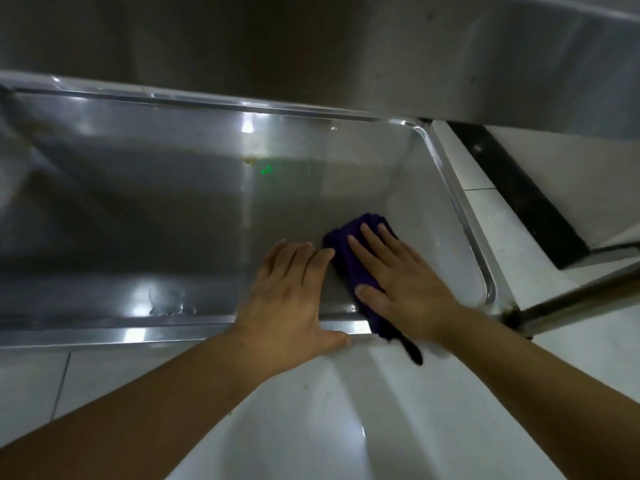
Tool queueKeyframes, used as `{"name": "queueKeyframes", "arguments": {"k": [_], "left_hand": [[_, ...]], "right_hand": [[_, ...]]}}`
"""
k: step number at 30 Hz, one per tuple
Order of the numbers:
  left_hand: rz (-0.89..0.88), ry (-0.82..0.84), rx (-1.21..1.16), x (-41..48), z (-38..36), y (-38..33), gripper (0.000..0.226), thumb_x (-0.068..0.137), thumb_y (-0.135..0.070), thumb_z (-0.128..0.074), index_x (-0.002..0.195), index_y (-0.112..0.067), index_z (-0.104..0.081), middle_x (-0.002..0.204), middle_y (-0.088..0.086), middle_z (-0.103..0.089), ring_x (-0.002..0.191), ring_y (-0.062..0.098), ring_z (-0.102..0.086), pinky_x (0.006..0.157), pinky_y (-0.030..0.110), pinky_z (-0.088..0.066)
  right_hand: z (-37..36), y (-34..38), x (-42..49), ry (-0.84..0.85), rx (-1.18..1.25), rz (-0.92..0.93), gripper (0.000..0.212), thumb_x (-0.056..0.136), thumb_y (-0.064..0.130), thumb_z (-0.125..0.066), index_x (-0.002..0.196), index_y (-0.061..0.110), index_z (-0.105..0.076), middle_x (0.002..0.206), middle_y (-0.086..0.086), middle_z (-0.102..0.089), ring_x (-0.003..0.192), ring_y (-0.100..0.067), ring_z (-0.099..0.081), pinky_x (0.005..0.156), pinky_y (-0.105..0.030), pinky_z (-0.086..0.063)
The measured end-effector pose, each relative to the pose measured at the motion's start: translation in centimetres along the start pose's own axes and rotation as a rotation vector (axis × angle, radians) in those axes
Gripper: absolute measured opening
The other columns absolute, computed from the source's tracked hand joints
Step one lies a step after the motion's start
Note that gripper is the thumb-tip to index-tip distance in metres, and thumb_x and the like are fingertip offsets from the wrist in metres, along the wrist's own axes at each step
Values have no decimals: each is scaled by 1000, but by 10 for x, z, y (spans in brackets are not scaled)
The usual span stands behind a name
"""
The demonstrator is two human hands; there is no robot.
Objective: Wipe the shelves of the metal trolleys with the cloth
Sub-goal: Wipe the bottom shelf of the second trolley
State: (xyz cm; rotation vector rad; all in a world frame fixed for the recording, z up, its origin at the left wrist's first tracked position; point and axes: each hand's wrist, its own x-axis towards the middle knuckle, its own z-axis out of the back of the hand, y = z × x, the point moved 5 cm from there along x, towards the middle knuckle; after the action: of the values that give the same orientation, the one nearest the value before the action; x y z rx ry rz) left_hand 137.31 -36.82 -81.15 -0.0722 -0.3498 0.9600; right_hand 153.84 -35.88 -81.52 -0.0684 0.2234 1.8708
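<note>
A low metal trolley shelf (138, 220) with a raised rim fills the middle of the view. A dark purple cloth (346, 247) lies on its near right part and hangs over the front rim. My right hand (398, 282) presses flat on the cloth, fingers spread. My left hand (294, 289) lies flat on the bare shelf just left of the cloth, its thumb hooked over the front rim and its fingertips touching the cloth's edge.
An upper metal shelf (346, 46) overhangs the far side. A trolley leg (571, 303) runs off to the right at the near right corner. White floor tiles (311, 410) lie below, with a black strip (519, 192) along the wall at right.
</note>
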Motion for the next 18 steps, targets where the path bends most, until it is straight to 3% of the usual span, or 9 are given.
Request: {"name": "queueKeyframes", "arguments": {"k": [4,11,15,18], "left_hand": [[17,26,64,-16,15,31,95,58,-71,-47,131,-10,-42,121,10,-55,116,28,-44,108,43,-27],[108,8,83,-63,47,83,64,61,-62,-53,109,-19,-60,97,0,-63,94,17,-44,84,29,-37],[165,-18,19,-73,43,86,64,61,-62,-55,110,-21,-54,96,0,-61,91,20,-52,80,30,-39],[131,-39,72,-72,41,91,80,62,-68,-47,123,-18,-47,111,3,-58,102,18,-43,86,32,-38]], "right_hand": [[21,-30,81,-99,-42,-126,65,100,48,-32,152,31,2,161,4,8,147,-15,10,118,-33,1],[38,-51,175,-121,-43,-305,63,100,46,-29,154,24,-4,162,-4,1,148,-24,3,118,-40,-7],[33,-32,150,-105,-34,-231,65,100,47,-30,154,23,-4,162,-5,2,148,-24,3,118,-38,-5],[16,8,94,-132,-55,-76,71,92,58,-21,153,25,-9,161,-3,-3,148,-21,3,117,-32,-3]]}}
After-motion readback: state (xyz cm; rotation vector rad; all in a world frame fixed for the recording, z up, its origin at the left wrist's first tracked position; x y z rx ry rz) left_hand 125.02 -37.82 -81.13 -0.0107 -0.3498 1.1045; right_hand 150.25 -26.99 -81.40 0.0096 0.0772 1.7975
